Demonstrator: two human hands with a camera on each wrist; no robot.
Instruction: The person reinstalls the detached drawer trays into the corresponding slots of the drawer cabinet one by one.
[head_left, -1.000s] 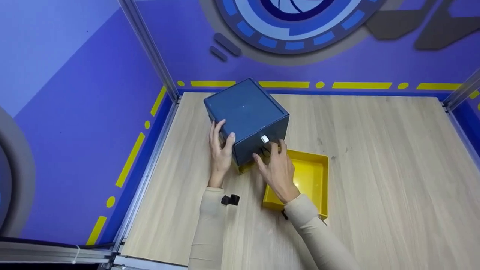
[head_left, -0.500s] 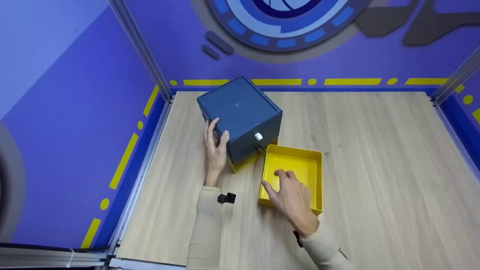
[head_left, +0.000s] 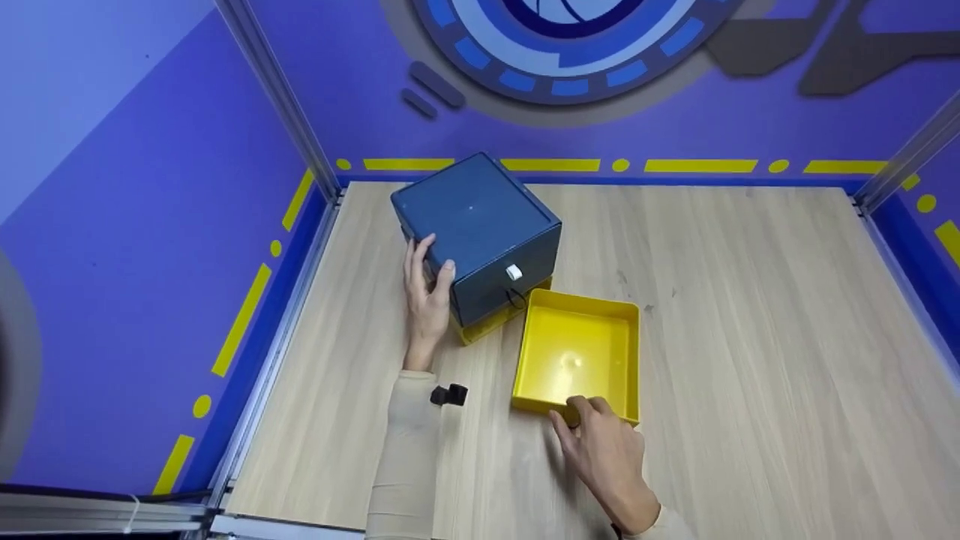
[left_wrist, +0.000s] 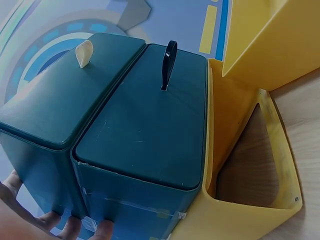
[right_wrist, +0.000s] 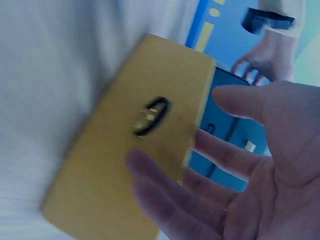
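A stack of two dark blue drawer units (head_left: 472, 214) stands turned at an angle on a yellow drawer frame (left_wrist: 285, 175), whose opening shows no drawer inside. One blue front carries a white pull tab (left_wrist: 84, 53), the other a black loop (left_wrist: 169, 65). My left hand (head_left: 427, 309) rests along the left side of the stack, fingertips on its side and thumb at the top edge. Beside it on the table lies a yellow drawer (head_left: 574, 337), with nothing in it. My right hand (head_left: 609, 454) is at its near wall, fingers spread close to its black loop handle (right_wrist: 159, 112).
The wooden tabletop (head_left: 750, 337) stretches to the right of the drawer. Printed purple panels (head_left: 675, 135) form the back and side walls, joined by metal corner posts (head_left: 277, 97). A metal rail (head_left: 285, 529) runs along the front edge.
My right hand has moved from the front of the blue stack, back over the yellow drawer, to its near wall. The left hand stays on the stack.
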